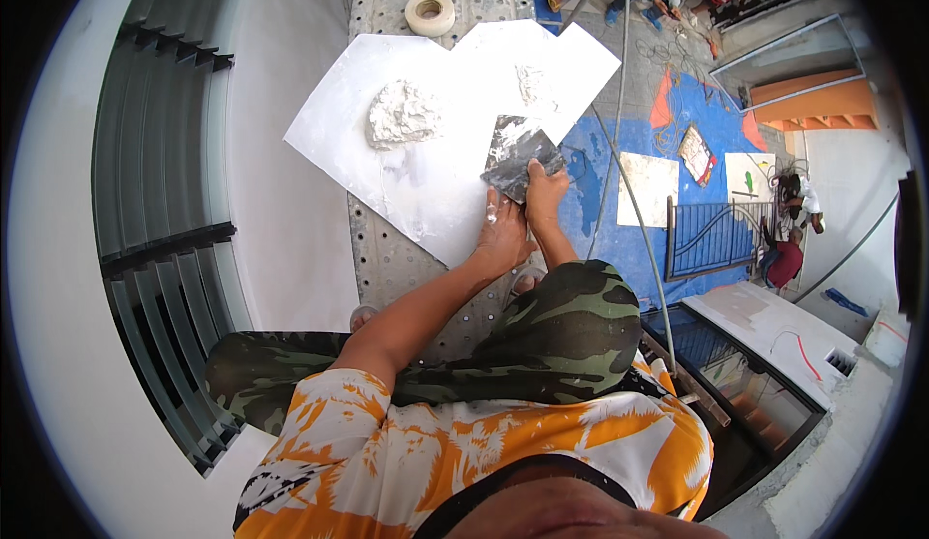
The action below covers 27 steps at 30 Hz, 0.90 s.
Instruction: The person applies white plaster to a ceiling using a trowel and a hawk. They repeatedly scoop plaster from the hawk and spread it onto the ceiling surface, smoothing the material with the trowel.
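Observation:
My right hand (546, 194) is closed on a dark, flat, roughly square scraper plate (515, 148) smeared with white paste, its thumb on the upper face. Beside it, my left hand (499, 237) stretches its fingers toward the plate's lower corner, white smears on the fingertips. Whether those fingers touch the plate or only the board I cannot tell. Under the plate lies a white board (387, 186) with angular edges. A thick lump of white plaster (402, 113) sits on the board's left part, and a thinner patch of plaster (530, 86) lies farther right.
A tape roll (430, 14) lies beyond the board on the perforated metal platform (397, 239). Louvred shutters (164, 152) run along the left wall. Cables (627, 166) hang at the right. Far below are a blue tarp (619, 137), a metal railing (716, 237) and several people.

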Available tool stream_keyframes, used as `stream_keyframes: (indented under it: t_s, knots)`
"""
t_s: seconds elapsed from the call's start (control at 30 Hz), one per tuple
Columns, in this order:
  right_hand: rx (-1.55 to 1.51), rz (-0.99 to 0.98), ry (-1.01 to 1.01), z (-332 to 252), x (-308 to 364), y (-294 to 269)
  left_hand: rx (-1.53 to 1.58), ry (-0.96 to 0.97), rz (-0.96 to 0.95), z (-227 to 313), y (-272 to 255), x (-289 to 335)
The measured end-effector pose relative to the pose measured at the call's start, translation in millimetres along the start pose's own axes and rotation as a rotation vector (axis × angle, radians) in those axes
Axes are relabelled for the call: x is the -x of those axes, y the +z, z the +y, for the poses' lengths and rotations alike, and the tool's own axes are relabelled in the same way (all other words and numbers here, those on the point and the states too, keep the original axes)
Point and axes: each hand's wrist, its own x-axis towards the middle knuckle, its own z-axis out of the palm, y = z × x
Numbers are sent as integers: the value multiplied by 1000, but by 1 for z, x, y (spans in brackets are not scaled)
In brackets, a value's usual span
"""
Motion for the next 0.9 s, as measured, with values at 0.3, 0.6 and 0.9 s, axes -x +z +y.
stream_keyframes:
  t_s: [0.3,0.6,0.9]
  knots:
    - [-92,-25,-141,3,-13,11,62,85,232,-22,4,-8]
    - [24,-86,-133,-31,-37,31,105,112,214,-22,-6,-3]
    - [-33,4,22,-19,-13,21,90,67,213,-14,-8,-1]
